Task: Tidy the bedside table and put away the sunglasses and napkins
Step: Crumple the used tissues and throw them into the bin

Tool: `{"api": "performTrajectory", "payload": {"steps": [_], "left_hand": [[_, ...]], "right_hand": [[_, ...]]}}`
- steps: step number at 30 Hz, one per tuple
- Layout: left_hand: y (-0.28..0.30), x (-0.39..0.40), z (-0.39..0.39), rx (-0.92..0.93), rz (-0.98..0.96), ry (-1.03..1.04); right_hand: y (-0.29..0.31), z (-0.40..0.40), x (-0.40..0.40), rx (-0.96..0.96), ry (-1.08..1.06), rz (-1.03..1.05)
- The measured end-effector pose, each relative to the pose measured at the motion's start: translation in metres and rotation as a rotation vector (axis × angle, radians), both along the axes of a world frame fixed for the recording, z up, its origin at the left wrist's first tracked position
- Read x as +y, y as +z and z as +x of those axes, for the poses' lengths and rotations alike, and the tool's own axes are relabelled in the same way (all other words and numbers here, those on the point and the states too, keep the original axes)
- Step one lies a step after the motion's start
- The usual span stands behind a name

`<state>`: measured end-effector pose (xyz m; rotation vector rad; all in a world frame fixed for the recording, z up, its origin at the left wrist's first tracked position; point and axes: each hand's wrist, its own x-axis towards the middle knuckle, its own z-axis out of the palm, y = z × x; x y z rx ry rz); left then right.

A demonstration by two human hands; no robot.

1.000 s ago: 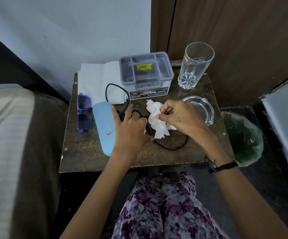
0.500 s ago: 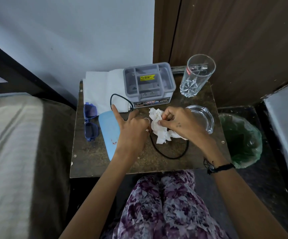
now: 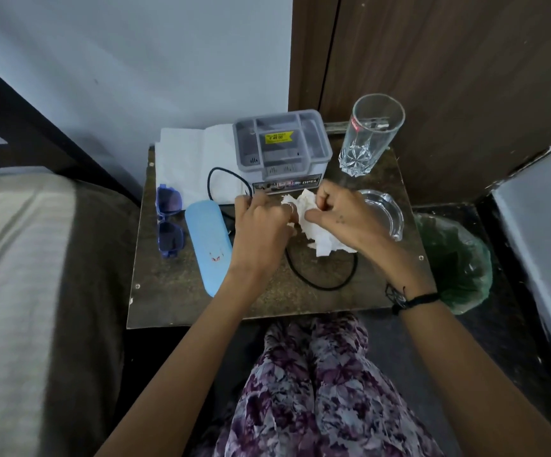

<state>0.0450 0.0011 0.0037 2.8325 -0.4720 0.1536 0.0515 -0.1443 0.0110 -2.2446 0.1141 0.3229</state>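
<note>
A crumpled white napkin [image 3: 317,225] sits mid-table on the brown bedside table [image 3: 175,291]. My right hand [image 3: 343,219] pinches its upper edge, and my left hand [image 3: 260,232] grips its left side with curled fingers. Blue sunglasses [image 3: 168,222] lie near the left edge, beside a light blue glasses case [image 3: 209,245]. A stack of flat white napkins [image 3: 188,163] rests at the back left. A black cable [image 3: 320,282] loops under my hands.
A grey compartment organiser [image 3: 280,150] stands at the back, with a tall drinking glass [image 3: 369,133] to its right and a glass ashtray [image 3: 383,212] in front of that. A green-lined bin [image 3: 455,258] sits on the floor to the right. A bed [image 3: 20,275] borders the left.
My left hand has closed its fingers, the pointing finger now curled in. Both hands have shifted slightly towards the organiser with the crumpled napkin. The camera has tilted, so the table sits lower in view.
</note>
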Motion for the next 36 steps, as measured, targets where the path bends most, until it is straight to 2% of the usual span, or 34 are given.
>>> {"api": "performTrajectory", "payload": {"steps": [5,10,14,17,20,27,29,31,36], "left_hand": [[0.009,-0.004,-0.010,0.063,-0.207,0.044],[0.015,-0.012,-0.015,0.143,-0.292,0.041],[0.024,-0.012,-0.014,0.113,-0.401,0.084],[0.037,-0.012,-0.014,0.074,-0.488,0.078],[0.040,-0.017,-0.010,0.067,-0.410,0.026],[0.009,-0.033,0.013,0.323,-0.003,0.040],[0.003,-0.036,0.018,0.353,0.072,0.018],[-0.001,-0.036,0.021,0.336,0.053,0.036],[0.006,-0.033,0.024,0.219,-0.162,0.137]], "right_hand": [[0.004,-0.016,-0.001,-0.083,-0.061,-0.002],[0.010,-0.028,0.002,-0.102,-0.111,-0.004],[0.015,-0.032,0.000,-0.139,-0.164,0.050],[0.023,-0.033,-0.005,-0.120,-0.211,0.014],[0.023,-0.033,-0.008,-0.079,-0.212,-0.097],[0.005,-0.042,0.003,-0.082,-0.015,-0.552],[-0.002,-0.042,0.005,-0.087,0.024,-0.625],[-0.006,-0.041,0.007,-0.096,0.047,-0.644],[-0.001,-0.034,0.005,-0.206,-0.012,-0.570]]}}
